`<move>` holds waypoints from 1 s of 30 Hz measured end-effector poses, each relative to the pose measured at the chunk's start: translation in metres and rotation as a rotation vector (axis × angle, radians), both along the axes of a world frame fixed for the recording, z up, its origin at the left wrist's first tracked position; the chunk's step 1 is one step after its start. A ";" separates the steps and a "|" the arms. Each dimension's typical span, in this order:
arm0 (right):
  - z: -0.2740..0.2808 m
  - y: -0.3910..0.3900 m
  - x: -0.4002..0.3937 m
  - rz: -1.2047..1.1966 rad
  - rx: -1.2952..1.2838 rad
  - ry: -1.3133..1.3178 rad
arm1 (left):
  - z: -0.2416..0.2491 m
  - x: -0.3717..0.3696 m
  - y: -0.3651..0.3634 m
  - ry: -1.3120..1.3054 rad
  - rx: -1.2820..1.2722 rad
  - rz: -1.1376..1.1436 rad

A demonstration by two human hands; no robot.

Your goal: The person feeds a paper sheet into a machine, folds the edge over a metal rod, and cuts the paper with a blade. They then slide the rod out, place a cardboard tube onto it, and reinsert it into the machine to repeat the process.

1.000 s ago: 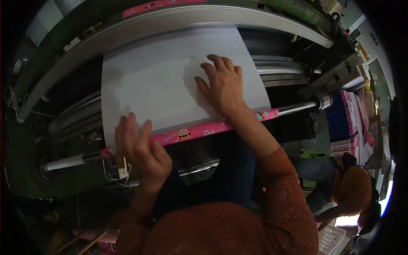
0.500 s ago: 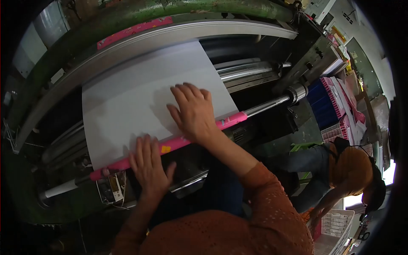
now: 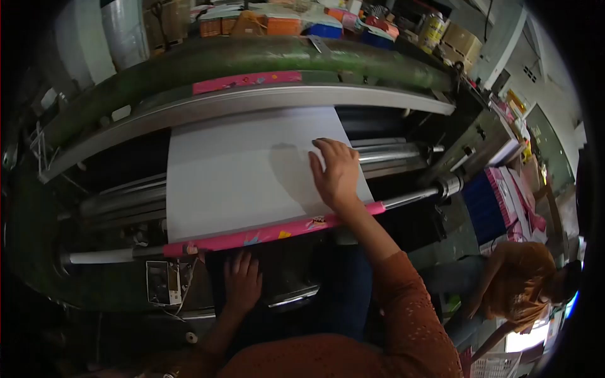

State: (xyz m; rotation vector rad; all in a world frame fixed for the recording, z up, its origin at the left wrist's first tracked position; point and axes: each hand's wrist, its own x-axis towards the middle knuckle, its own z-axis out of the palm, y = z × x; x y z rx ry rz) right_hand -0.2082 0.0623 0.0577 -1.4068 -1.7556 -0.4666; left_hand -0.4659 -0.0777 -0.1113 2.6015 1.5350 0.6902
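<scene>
A broad white sheet [image 3: 252,164] stretches across the machine toward me. Along its near edge runs a roll of pink printed sheet [image 3: 265,237] with small coloured pictures, wound on a metal shaft [image 3: 413,197]. My right hand [image 3: 337,176] hovers over the sheet near its right edge, fingers loosely curved and apart, casting a shadow on the white. Its forearm crosses above the right end of the roll. My left hand [image 3: 243,280] is just on the near side of the roll, fingers stretched out, holding nothing.
A grey metal bar [image 3: 277,96] and a green roller [image 3: 252,63] span the far side. Below the roll's left end sits a small box [image 3: 162,282]. At right are stacked pink-and-white goods [image 3: 507,201] and another person [image 3: 520,283]. Orange crates [image 3: 283,25] stand behind.
The view has tilted up, showing more of the background. My left hand has come off the pink roll toward me. My right hand has shifted right over the sheet. The other person is less bent.
</scene>
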 end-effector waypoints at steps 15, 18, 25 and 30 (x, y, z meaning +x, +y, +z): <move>0.141 0.149 0.015 0.022 -0.274 0.803 | -0.025 -0.021 0.004 -0.008 -0.095 0.090; 0.130 0.100 -0.017 0.354 -0.221 0.912 | -0.015 -0.022 0.002 -0.025 -0.055 0.077; -0.012 -0.097 -0.081 0.668 -0.891 0.527 | 0.042 -0.005 -0.002 -1.426 -0.683 -0.118; -0.089 -0.149 -0.073 0.802 -1.133 1.028 | 0.041 0.003 -0.006 -1.262 -0.745 -0.195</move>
